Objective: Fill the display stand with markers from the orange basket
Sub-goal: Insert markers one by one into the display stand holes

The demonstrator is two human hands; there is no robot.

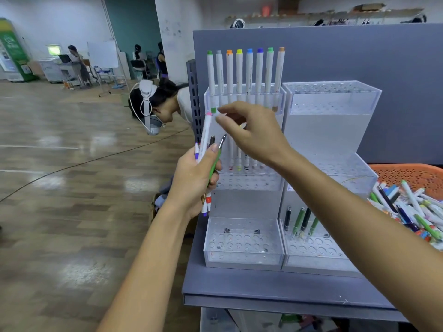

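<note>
**Marker bundle held at the display stand**

Your left hand (194,173) gripped a bundle of markers and pens (211,164) upright, in front of the display stand (244,256). Your right hand (254,135) hovered by the top of the pink-capped marker (205,133) in that bundle, thumb and forefinger nearly together. Blur hid whether they pinched it. A row of markers (249,73) stood in the top tier. The orange basket (407,174) of loose markers sat on the worktop (263,286), at the right.

No lettering is legible (green kiosk's (12,50) print blurs).
</note>
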